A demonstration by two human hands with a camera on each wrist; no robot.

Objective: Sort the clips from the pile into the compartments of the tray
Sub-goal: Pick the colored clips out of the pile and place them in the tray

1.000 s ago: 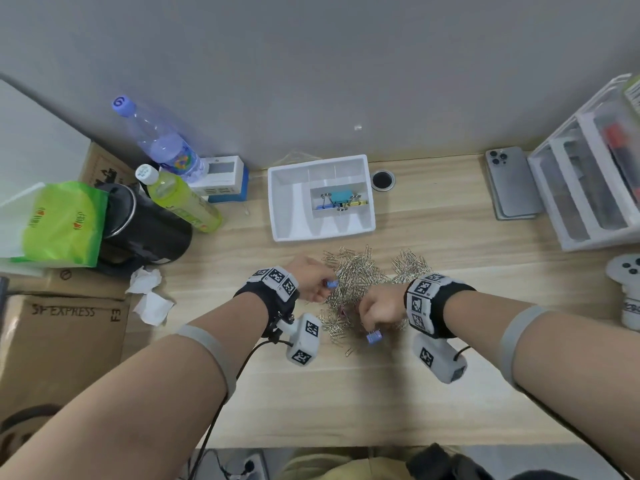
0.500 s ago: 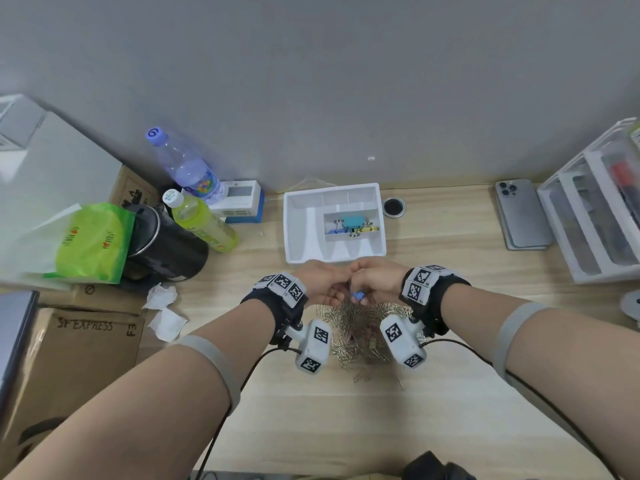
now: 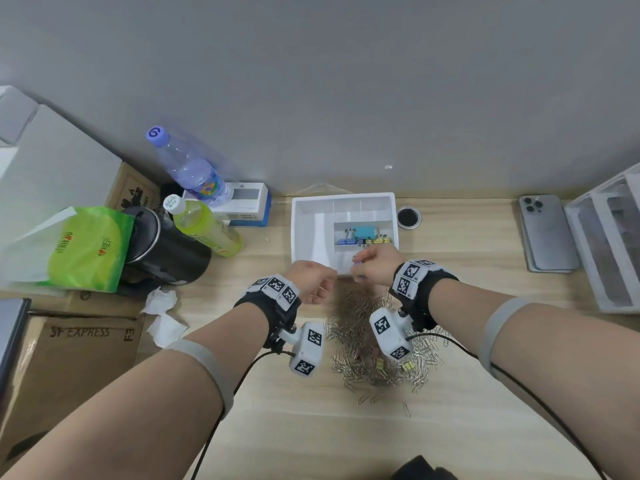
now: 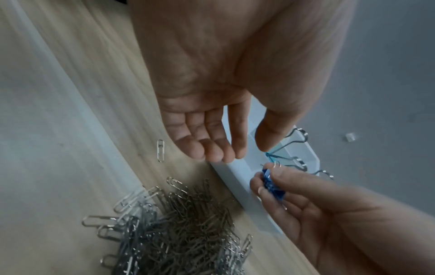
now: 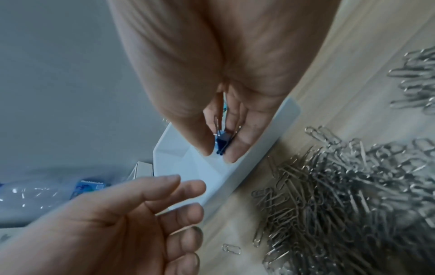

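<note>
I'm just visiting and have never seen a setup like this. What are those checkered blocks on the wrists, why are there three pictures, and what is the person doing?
There is no machine: a person works with bare hands. The checkered blocks strapped below the wrists are small cameras. One picture comes from a camera on the head, looking down; the other two look along each hand at its fingers.

On the wooden table lies a pile of silver paper clips with a few coloured binder clips in it. Behind it stands a white tray with compartments, one holding coloured binder clips.

The right hand pinches small blue binder clips over the tray's near edge. The left hand is beside it, fingers relaxed, holding nothing.
</note>
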